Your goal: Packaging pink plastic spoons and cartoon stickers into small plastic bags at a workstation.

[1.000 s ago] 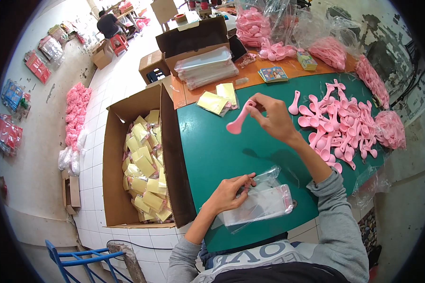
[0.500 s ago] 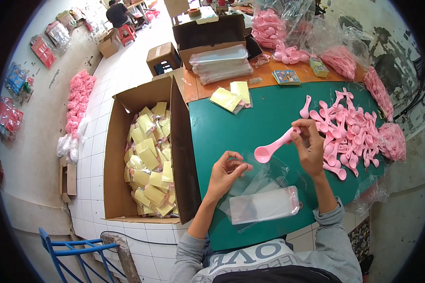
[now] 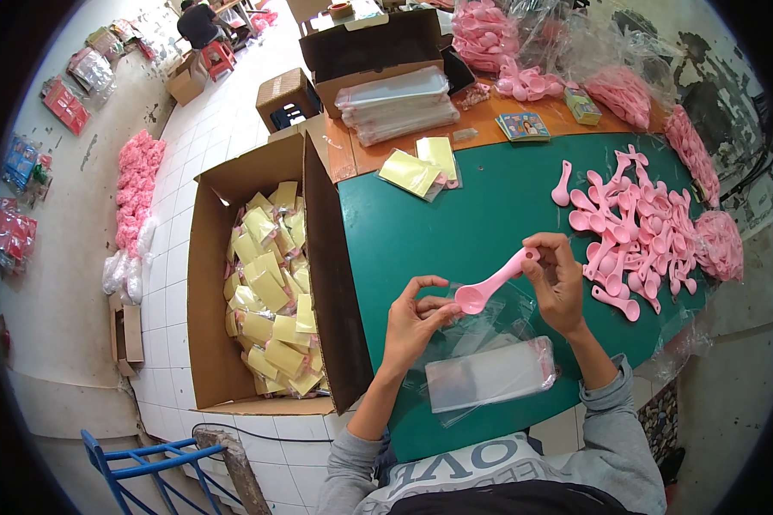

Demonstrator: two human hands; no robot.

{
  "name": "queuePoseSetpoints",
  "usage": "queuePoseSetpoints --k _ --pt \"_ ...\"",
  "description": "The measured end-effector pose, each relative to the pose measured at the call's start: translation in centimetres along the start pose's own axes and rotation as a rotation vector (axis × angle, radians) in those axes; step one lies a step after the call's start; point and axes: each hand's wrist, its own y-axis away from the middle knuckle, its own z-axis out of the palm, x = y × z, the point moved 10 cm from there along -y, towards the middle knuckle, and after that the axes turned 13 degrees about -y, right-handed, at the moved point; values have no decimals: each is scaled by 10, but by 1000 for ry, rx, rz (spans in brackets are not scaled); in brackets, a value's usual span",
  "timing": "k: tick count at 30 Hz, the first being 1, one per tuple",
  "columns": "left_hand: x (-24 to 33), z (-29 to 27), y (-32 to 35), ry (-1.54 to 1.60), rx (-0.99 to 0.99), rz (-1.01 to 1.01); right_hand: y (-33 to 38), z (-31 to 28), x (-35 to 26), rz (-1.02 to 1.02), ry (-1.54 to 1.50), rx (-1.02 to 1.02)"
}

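A pink plastic spoon point(image 3: 495, 282) is held up above the green table mat, tilted with its bowl toward my left hand. My right hand point(image 3: 560, 285) pinches its handle end between thumb and fingers. My left hand point(image 3: 416, 324) is closed in a pinch beside the bowl, apparently on the edge of a clear plastic bag point(image 3: 465, 339) that spreads out below it. Beneath the hands lies a stack of clear bags point(image 3: 489, 378). Many more pink spoons point(image 3: 631, 223) lie heaped to the right of my right hand.
At my left stands a deep cardboard box point(image 3: 210, 292) filled with yellow-carded packets point(image 3: 270, 287). Two such packets point(image 3: 410, 174) lie at the mat's far edge. Behind are stacked clear bags point(image 3: 399, 110), small cards point(image 3: 524, 126) and bagged pink spoons point(image 3: 623, 94).
The spoon has moved slightly left and down, its bowl now next to my left fingertips. My left hand has closed its thumb and forefinger together. The whole view has shifted a little.
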Motion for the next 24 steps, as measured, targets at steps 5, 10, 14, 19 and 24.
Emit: queuePoseSetpoints --k 5,10,14,19,24 --pt "-1 1 0 -35 -18 -27 2 3 2 5 -18 2" --pt "6 17 -2 -19 -96 12 3 25 7 90 39 -179" --pt "4 23 -7 43 -80 25 2 18 19 164 48 -166" --pt "4 35 -5 -136 -297 -34 -7 10 12 257 32 -158" --pt "36 19 -21 -60 -173 40 -6 74 11 57 266 -864"
